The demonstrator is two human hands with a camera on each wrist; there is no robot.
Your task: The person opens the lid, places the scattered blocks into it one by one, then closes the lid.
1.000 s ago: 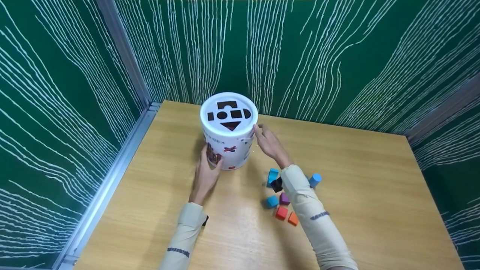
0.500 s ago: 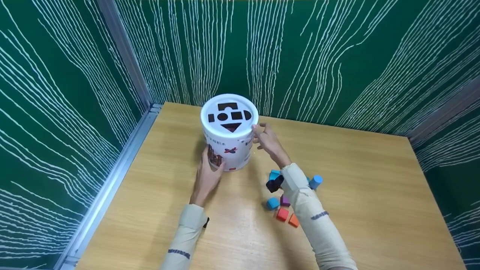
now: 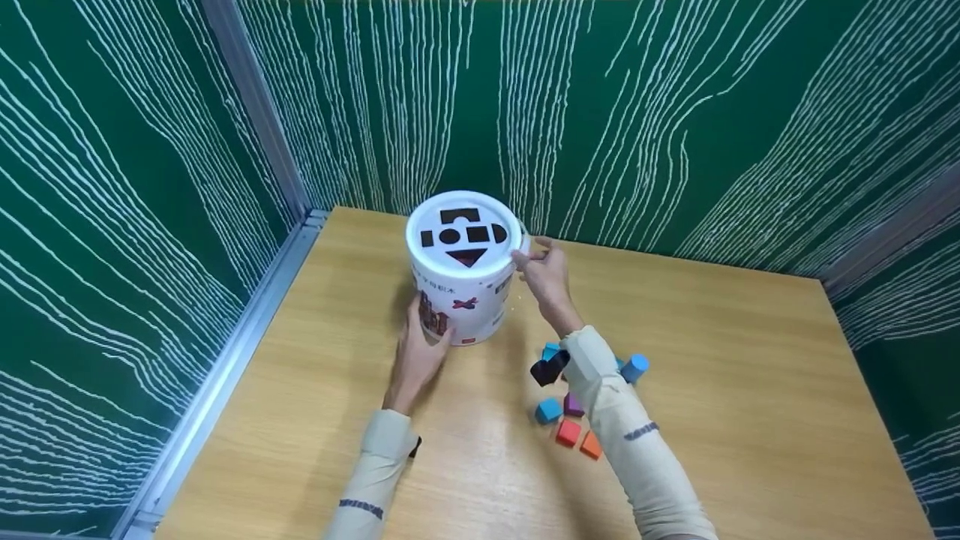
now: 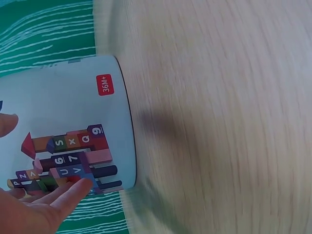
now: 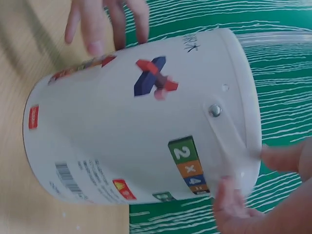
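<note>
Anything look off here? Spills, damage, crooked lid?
Nothing stands out. The bucket stands upright on the table, the lid looks evenly seated, and the blocks lie loose nearby; no spill or damage shows.

White bucket (image 5: pixel 97 126), "36M+" on red label (image 4: pixel 105 85), "2×4=" on block strip (image 5: pixel 189 165), "6 7" on castle picture (image 4: pixel 70 158)

The bucket (image 5: pixel 134 126) looks smooth, its rivet (image 5: pixel 215 110) metallic

Small print (image 5: pixel 95 180) on bucket (image 5: pixel 126 131) illegible
</note>
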